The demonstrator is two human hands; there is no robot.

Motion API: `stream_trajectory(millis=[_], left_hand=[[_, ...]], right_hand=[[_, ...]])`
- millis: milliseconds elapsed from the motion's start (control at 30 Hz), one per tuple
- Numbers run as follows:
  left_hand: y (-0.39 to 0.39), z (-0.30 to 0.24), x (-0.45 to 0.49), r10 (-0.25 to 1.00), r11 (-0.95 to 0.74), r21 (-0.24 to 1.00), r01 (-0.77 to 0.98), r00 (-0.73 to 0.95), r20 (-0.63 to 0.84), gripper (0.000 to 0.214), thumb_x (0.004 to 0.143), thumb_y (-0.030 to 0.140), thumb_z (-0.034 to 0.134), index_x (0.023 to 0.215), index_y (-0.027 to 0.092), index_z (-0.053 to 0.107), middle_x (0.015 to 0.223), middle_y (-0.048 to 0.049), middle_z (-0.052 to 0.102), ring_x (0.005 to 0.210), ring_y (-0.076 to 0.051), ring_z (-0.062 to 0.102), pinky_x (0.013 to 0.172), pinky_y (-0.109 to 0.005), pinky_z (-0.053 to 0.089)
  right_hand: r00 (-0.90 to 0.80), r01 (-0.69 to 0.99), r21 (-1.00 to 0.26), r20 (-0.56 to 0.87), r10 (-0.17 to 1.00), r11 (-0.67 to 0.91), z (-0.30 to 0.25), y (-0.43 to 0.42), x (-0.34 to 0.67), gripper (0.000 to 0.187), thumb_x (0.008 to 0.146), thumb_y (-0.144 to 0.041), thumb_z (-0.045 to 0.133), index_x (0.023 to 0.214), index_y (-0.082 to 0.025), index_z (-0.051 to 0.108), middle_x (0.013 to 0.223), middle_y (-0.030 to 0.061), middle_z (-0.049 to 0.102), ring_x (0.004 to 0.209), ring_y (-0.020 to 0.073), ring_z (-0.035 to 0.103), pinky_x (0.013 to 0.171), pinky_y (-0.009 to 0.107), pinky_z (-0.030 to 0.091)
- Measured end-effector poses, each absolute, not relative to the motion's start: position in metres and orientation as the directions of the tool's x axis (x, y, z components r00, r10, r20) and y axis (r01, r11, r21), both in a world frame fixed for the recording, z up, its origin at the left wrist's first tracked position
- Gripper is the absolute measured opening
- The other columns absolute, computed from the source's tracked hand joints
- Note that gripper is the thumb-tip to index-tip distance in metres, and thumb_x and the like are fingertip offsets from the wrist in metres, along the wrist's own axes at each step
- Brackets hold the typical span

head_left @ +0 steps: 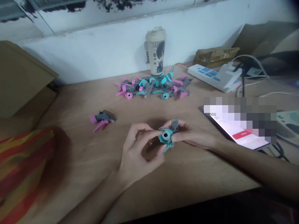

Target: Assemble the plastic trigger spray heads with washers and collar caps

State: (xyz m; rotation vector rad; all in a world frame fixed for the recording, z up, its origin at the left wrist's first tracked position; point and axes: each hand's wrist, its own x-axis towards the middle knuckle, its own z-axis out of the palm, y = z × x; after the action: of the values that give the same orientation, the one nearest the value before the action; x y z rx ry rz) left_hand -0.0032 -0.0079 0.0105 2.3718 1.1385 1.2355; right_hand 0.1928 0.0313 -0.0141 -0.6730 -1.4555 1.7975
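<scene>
A teal and grey trigger spray head (166,136) is held above the table between both hands, its round teal collar turned toward me with a dark hole in the middle. My left hand (140,152) grips the collar's left edge with thumb and fingers. On the other side, my right hand (189,135) pinches the grey body, its thumb at the collar's right edge; the other fingers are partly hidden behind. A pink and grey spray head (102,119) lies alone to the left. Farther back is a pile of pink, teal and grey spray heads (149,86).
A lidded coffee cup (157,51) stands against the wall behind the pile. To the right are a white power strip (210,77) with cables, a taped package (215,57) and a lit phone (243,132). A red-and-yellow striped bag (25,174) sits at left, below a cardboard box (21,81).
</scene>
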Motion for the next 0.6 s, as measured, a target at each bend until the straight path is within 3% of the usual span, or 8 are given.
stream_trajectory(millis=[300, 600], left_hand=[[-0.014, 0.015, -0.003, 0.734, -0.669, 0.521, 0.529, 0.362, 0.574, 0.024, 0.08, 0.013, 0.058, 0.101, 0.024, 0.062, 0.097, -0.0032, 0.049, 0.074, -0.011, 0.057, 0.066, -0.028, 0.051], [-0.009, 0.013, -0.007, 0.691, -0.713, 0.465, 0.525, 0.416, 0.591, 0.022, 0.083, 0.008, 0.054, 0.097, 0.021, 0.063, 0.095, -0.0028, 0.048, 0.076, -0.01, 0.055, 0.065, -0.024, 0.051]], right_hand=[[-0.589, -0.222, -0.963, 0.008, 0.808, -0.152, -0.018, 0.031, 0.191, 0.021, 0.068, -0.021, 0.074, 0.087, -0.023, 0.065, 0.082, -0.0043, 0.067, 0.072, 0.0079, 0.06, 0.069, 0.021, 0.048], [-0.642, -0.106, -0.973, -0.092, 0.761, -0.207, -0.008, 0.03, 0.195, 0.017, 0.07, -0.026, 0.073, 0.083, -0.02, 0.066, 0.079, -0.0039, 0.067, 0.073, 0.0077, 0.061, 0.067, 0.019, 0.048]])
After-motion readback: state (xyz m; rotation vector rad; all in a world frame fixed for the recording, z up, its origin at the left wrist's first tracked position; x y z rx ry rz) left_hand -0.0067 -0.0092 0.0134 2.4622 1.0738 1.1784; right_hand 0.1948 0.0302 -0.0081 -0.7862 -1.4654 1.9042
